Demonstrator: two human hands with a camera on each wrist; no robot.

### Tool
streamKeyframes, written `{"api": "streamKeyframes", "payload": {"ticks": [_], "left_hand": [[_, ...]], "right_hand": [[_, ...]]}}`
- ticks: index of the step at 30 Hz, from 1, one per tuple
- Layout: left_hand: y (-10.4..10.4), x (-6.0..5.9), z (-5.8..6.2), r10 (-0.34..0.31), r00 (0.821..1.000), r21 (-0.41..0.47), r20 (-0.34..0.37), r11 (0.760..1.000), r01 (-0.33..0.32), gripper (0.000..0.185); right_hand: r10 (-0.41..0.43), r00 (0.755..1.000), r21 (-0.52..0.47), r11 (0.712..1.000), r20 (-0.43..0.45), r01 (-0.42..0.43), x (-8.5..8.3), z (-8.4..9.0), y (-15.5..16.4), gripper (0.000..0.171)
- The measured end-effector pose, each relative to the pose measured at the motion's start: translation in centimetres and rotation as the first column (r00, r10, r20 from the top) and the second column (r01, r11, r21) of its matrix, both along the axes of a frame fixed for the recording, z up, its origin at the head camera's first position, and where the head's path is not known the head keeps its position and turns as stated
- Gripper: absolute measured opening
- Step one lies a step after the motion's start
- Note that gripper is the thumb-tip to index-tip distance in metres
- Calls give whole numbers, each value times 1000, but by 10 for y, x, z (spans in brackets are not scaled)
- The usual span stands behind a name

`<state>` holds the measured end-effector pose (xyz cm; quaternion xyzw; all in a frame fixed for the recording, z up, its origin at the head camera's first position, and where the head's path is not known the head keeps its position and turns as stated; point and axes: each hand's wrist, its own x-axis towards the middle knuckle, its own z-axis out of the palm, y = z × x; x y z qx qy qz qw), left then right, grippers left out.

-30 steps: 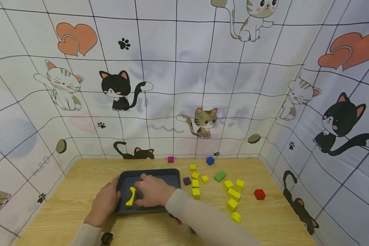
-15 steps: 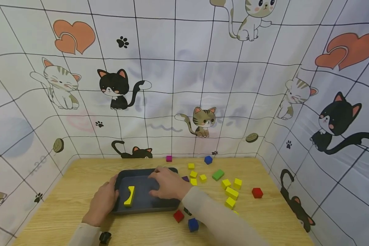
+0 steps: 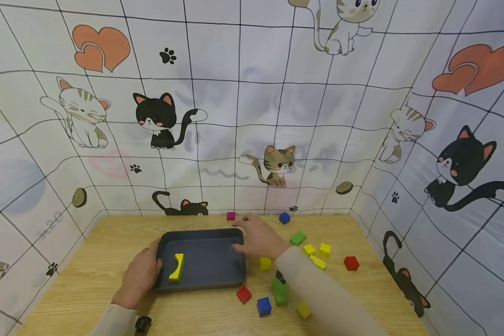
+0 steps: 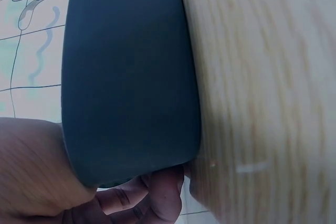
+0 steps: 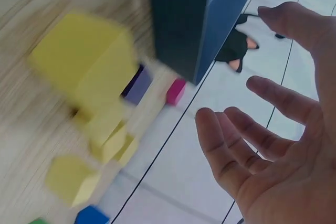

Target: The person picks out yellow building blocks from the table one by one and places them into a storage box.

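A dark grey tray [image 3: 207, 285] lies on the table, with a yellow arch block [image 3: 177, 268] inside near its left end. My left hand [image 3: 139, 275] grips the tray's left edge; in the left wrist view its curled fingers [image 4: 163, 195] show by the tray's end. My right hand [image 3: 260, 237] hovers by the tray's right rim, fingers apart and holding nothing, as the right wrist view also shows. Below it in that view are several yellow blocks [image 5: 86, 59], a purple block [image 5: 137, 85] and a magenta cube [image 5: 176, 91].
Right of the tray lie a red block [image 3: 244, 295], a blue block [image 3: 264, 307] and a green block [image 3: 280, 293]. Farther off are another green block [image 3: 297, 238], a blue block [image 3: 284, 218] and a red block [image 3: 351, 263]. A cat-print cloth [image 3: 218, 107] surrounds the wooden table [image 3: 80, 280].
My right hand has moved right, from beside the yellow arch block to the tray's right rim. The arch block stays in the tray, and my left hand keeps its place.
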<state>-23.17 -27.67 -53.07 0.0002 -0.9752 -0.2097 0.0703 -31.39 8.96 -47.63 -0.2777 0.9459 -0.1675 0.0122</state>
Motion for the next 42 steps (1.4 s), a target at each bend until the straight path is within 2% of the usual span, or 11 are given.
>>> {"api": "streamKeyframes", "payload": {"ticks": [6, 13, 24, 35, 42], "left_hand": [[0, -2, 2, 0, 1000, 2, -2, 1000, 0, 67], [-3, -1, 2, 1, 1000, 13, 6, 1000, -1, 66], [-2, -1, -1, 0, 1000, 10, 11, 1000, 0, 67], [-2, -2, -2, -2, 1000, 8, 2, 1000, 2, 67], [0, -1, 0, -1, 1000, 13, 21, 1000, 1, 67]], "right_hand": [[-6, 1000, -33, 999, 0, 6, 2, -5, 35, 68], [-20, 998, -24, 999, 63, 22, 15, -10, 56, 65], [-58, 994, 32, 998, 96, 55, 35, -19, 70, 60], [-7, 993, -24, 1000, 116, 9, 37, -28, 74, 47], [39, 996, -24, 999, 82, -37, 36, -33, 76, 45]]}}
